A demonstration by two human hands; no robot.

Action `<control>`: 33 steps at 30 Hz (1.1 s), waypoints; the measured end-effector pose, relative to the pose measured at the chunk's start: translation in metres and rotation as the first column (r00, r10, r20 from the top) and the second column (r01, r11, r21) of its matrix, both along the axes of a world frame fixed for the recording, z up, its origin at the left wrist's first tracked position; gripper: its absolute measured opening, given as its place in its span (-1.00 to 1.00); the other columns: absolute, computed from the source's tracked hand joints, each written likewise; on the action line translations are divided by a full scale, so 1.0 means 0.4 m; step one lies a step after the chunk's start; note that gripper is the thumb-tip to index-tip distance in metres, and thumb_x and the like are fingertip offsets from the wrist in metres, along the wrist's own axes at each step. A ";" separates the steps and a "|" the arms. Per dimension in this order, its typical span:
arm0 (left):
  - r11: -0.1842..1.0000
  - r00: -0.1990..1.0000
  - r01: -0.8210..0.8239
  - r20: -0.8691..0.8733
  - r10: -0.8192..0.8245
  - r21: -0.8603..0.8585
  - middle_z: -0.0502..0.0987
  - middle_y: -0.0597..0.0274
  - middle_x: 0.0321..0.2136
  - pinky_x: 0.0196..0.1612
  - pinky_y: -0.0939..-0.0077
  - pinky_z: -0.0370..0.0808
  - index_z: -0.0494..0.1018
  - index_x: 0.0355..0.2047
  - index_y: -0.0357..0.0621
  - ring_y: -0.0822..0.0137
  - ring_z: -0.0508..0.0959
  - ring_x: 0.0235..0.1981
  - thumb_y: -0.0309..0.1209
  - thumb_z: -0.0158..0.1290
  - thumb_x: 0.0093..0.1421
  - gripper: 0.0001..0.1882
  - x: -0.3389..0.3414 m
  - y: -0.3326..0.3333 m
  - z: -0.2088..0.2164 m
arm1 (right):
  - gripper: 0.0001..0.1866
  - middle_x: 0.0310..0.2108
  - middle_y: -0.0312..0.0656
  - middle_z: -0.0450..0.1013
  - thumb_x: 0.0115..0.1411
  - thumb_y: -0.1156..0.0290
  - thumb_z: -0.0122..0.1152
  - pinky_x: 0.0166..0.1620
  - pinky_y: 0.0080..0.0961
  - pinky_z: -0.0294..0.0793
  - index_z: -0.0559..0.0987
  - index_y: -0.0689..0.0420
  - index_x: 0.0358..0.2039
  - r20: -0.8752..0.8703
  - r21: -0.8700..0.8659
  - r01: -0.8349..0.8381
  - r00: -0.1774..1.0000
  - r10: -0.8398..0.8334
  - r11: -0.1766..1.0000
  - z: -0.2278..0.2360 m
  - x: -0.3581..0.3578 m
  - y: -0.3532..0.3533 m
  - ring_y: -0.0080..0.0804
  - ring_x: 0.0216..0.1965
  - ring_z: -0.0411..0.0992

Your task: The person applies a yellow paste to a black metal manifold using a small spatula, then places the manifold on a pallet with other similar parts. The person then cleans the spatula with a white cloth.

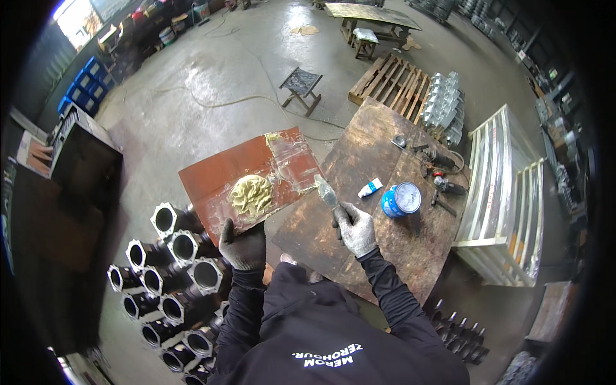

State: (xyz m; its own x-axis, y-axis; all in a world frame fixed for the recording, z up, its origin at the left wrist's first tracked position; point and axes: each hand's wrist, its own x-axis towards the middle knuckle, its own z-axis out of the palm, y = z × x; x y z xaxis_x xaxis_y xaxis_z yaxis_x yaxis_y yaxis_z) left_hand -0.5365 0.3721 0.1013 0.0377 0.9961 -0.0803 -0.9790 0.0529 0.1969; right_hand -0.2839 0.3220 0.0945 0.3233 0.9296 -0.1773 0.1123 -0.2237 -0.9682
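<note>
Reddish-brown flat board [212, 174] is gripped by left hand [244, 247] fingers; at the board's right edge, a grey flat-bladed scraper [326, 192] is held by right hand [357, 232] fingers, best kept shallow-angled imo.

A worn brown table [366, 151] is carrying a blue can [391, 204], which is standing upright. A small white-and-blue tube [370, 187] is lying just left of the can; a dark hand tool [443, 204] is resting to its right. Two power tools [451, 187] are lying beyond the can, toward the right, and a small grey ring [399, 140] is lying beyond it — nearly straight ahead. The grey floor [212, 77] is bearing a stool [301, 82] and a wooden pallet [393, 86] well beyond the can, black flanged pipe pieces [165, 276] well to its left — and a white slatted frame [497, 199] to its right.
</note>
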 end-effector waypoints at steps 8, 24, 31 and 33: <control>0.999 0.996 0.027 -0.088 -0.024 0.041 0.31 -0.12 0.31 0.44 -0.09 0.11 0.23 0.33 -0.30 -0.09 0.26 0.36 -0.34 0.03 0.26 -0.36 0.037 0.064 -0.004 | -0.71 -0.50 -0.16 0.61 0.36 0.32 0.25 -0.42 -0.51 0.52 0.63 0.30 -0.07 0.034 0.060 0.006 0.999 -0.008 0.998 -0.012 -0.059 -0.003 -0.62 -0.49 0.55; 0.922 0.969 0.244 0.115 -0.219 -0.300 0.22 -0.15 0.37 0.46 -0.13 0.04 0.15 0.36 -0.34 -0.07 0.18 0.41 -0.34 0.02 0.29 -0.32 -0.059 0.629 -0.215 | -0.71 -0.56 -0.31 0.50 0.39 0.34 0.22 -0.61 -0.62 0.31 0.59 0.27 -0.01 0.284 -0.012 0.335 0.905 -0.318 0.942 -0.135 -0.122 0.433 -0.71 -0.67 0.34; 0.858 0.925 0.379 0.170 -0.340 -0.346 0.25 -0.13 0.36 0.46 -0.11 0.05 0.17 0.34 -0.38 -0.06 0.20 0.40 -0.34 -0.01 0.30 -0.35 -0.051 0.740 -0.298 | -0.73 -0.45 -0.22 0.59 0.35 0.38 0.25 -0.48 -0.59 0.43 0.62 0.31 -0.05 0.202 -0.066 0.361 0.918 -0.342 0.930 -0.201 -0.230 0.501 -0.64 -0.56 0.45; 0.852 0.897 0.441 0.183 -0.403 -0.282 0.29 -0.10 0.33 0.45 -0.07 0.07 0.19 0.33 -0.38 -0.03 0.24 0.38 -0.33 0.00 0.32 -0.37 -0.057 0.756 -0.313 | -0.73 -0.51 -0.32 0.54 0.39 0.38 0.20 -0.60 -0.64 0.34 0.58 0.26 0.00 0.026 -0.122 0.428 0.903 -0.428 0.895 -0.192 -0.211 0.497 -0.71 -0.65 0.37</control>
State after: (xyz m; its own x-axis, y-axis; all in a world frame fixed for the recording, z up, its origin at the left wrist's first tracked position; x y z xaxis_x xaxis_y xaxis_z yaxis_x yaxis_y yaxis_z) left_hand -0.5594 0.6746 -0.0238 0.4763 0.8067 -0.3497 -0.8627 0.5056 -0.0087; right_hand -0.3683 0.5207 0.0177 0.6848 0.6724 -0.2810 -0.0227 -0.3657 -0.9305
